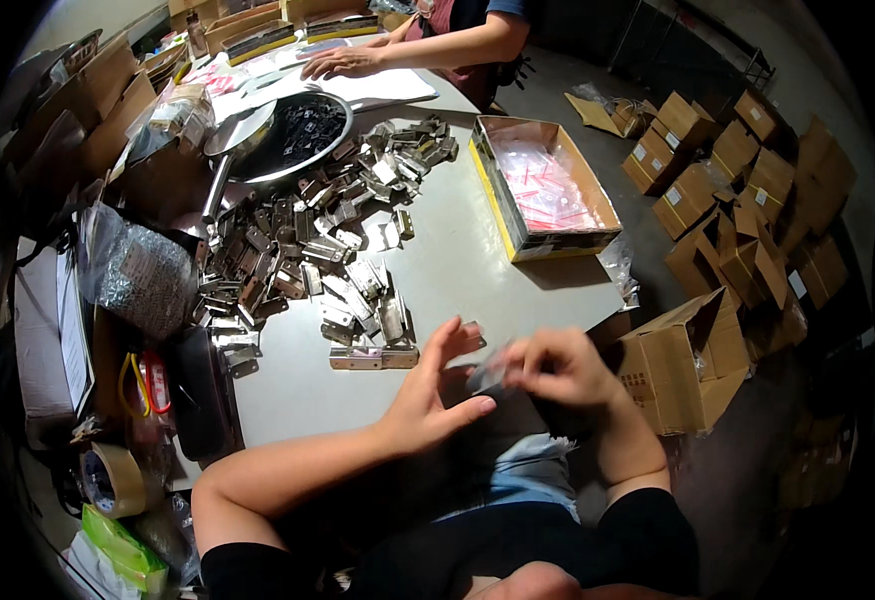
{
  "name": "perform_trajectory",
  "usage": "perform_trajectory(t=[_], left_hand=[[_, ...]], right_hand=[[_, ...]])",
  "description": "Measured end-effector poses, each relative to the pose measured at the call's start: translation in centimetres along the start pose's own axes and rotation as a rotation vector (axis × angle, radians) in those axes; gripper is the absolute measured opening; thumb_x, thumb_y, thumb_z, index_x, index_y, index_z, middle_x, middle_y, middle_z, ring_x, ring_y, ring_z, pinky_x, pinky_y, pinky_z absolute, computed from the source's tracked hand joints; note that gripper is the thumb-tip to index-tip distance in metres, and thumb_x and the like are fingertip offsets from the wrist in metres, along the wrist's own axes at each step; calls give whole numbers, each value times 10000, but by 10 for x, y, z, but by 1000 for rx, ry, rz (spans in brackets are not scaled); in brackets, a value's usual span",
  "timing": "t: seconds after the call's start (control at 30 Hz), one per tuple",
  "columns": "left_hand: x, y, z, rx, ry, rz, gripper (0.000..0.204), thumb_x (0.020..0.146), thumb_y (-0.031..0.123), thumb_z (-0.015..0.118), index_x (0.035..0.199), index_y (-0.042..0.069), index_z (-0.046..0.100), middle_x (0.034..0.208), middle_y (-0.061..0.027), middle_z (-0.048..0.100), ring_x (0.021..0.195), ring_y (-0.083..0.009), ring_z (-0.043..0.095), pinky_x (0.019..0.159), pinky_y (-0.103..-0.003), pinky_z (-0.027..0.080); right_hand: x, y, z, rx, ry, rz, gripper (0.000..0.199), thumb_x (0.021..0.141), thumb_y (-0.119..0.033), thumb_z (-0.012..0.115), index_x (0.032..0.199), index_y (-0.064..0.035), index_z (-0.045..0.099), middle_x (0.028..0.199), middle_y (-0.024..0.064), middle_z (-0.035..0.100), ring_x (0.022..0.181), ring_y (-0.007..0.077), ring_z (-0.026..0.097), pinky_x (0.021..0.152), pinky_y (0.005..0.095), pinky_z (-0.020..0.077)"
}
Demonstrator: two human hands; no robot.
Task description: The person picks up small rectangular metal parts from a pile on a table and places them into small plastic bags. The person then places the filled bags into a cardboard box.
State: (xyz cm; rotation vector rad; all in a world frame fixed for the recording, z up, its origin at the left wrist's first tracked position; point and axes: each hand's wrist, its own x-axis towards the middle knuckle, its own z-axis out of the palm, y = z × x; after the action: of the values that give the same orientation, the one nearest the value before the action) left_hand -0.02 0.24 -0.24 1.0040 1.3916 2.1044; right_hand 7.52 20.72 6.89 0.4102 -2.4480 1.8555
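My right hand (565,368) pinches a small clear plastic bag (488,374) in front of me, near the table's front edge; the bag is blurred. Beside it, my left hand (430,388) has its thumb and fingers spread apart around the bag's left side. A small metal piece (472,338) shows at the left fingertips; whether they touch it I cannot tell. Just left of that hand, a short row of metal brackets (373,358) lies along the table. Behind it spreads a large heap of similar metal brackets (303,235).
A metal bowl (241,172) of small black parts stands behind the heap. An open carton (514,248) of clear bags with red stripes sits at the table's right. Several cardboard boxes (693,345) lie on the floor. Across the table, another person's hand (346,63) rests over papers.
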Motion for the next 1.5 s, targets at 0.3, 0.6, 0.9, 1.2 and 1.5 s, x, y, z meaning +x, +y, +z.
perform_trajectory(t=[0.3, 0.6, 0.9, 1.2, 1.5], left_hand=[[1, 3, -13, -398, -278, -419, 218, 914, 106, 672, 1098, 23, 590, 956, 14, 603, 878, -43, 536, 775, -205, 433], [6, 18, -4, -41, -190, -220, 51, 897, 61, 671, 876, 14, 675, 880, -35, 623, 834, -79, 573, 728, -224, 444], [-2, 13, -3, 46, -157, -174, 166, 828, 113, 756, 770, 7, 642, 736, -29, 606, 667, -66, 540, 593, -241, 436], [-10, 12, -6, 316, -84, -85, 152, 783, 81, 752, 912, 30, 688, 778, -68, 585, 710, -196, 598, 658, -290, 481], [-9, 14, -2, 513, -87, 46, 488, 708, 59, 726, 1174, 52, 582, 1063, -156, 555, 1039, -325, 552, 860, -396, 475]], right_hand=[[-47, 22, 27, 334, 206, 148, 197, 823, 56, 696, 768, -24, 524, 966, 156, 699, 774, 127, 657, 690, 269, 547], [-39, 23, 2, -138, 89, 371, 100, 838, -21, 690, 884, 6, 605, 851, 52, 667, 785, 104, 607, 709, 236, 481], [-16, -11, 17, -275, 174, -5, 186, 762, -15, 704, 941, -9, 654, 919, 115, 648, 815, 205, 619, 718, 287, 486], [-17, -62, 46, -716, 0, -85, 328, 731, -122, 779, 1040, -63, 683, 967, 89, 643, 807, 264, 600, 726, 349, 510], [-11, -64, 47, -939, -215, 17, 368, 789, -270, 740, 1100, -89, 663, 1136, 95, 593, 947, 294, 538, 900, 393, 458]])
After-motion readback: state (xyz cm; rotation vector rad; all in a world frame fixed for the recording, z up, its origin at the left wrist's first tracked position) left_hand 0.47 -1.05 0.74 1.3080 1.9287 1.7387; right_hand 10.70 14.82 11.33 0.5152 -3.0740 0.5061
